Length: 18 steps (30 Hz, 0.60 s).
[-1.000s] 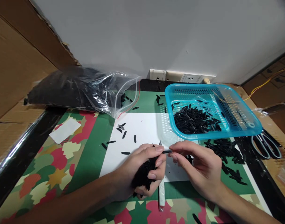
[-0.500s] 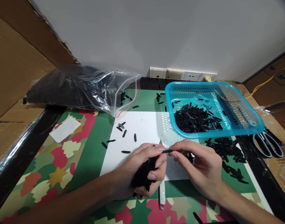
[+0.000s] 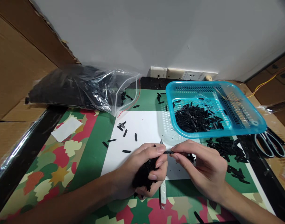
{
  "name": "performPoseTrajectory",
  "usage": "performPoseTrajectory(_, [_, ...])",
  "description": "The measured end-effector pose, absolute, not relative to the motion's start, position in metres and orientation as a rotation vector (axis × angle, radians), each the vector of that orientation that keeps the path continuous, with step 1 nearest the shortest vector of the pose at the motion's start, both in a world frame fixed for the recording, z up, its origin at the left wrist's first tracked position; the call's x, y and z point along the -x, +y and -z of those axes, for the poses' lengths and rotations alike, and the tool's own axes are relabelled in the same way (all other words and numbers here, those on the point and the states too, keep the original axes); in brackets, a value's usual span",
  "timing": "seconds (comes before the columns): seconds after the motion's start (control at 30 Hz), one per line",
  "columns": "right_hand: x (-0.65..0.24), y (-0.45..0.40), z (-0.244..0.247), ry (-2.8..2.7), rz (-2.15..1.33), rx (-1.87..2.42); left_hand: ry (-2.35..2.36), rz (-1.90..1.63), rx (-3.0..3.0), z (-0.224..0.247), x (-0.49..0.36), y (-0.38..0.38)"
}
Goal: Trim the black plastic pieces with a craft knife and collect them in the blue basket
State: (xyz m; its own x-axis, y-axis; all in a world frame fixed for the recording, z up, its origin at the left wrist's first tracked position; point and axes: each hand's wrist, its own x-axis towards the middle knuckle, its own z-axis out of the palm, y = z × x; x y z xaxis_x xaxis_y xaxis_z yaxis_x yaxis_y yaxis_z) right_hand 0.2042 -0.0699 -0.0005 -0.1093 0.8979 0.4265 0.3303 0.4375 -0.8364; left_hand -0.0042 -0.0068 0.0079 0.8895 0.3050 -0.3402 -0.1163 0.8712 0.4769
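Note:
My left hand [image 3: 146, 165] is closed around a bunch of small, elongated black pieces [image 3: 144, 174]. Its thumb and forefinger also hold one end of a single black piece [image 3: 168, 152]. At the other end of that piece, my right hand [image 3: 203, 166] pinches with thumb and fingertips. Both hands are over a white sheet [image 3: 130, 119]. A narrow, white-wrapped tool [image 3: 163, 193] lies beneath the left hand, partly hidden. Several loose pieces are scattered on the sheet to the left. Another pile of black pieces [image 3: 226, 149] lies beyond my right hand.
A blue plastic basket [image 3: 217, 134] holding black pieces stands at the back right. Scissors [image 3: 269, 144] lie to its right. A clear zip bag [image 3: 102, 99], full of black material, rests at back left, with a small white paper [image 3: 66, 129] in front. Wall sockets [image 3: 175, 73] are behind.
The right hand has shifted slightly right and its grip on the single black piece has adjusted a little. The left hand stays nearly still. The whole view has moved slightly.

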Motion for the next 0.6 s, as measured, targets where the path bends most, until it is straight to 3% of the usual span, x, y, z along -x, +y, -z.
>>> performPoseTrajectory(0.6, [-0.2051, -0.0681, -0.0013, -1.726, -0.654, 1.082, 0.422, -0.221, -0.438, -0.0036, 0.0043, -0.0076])
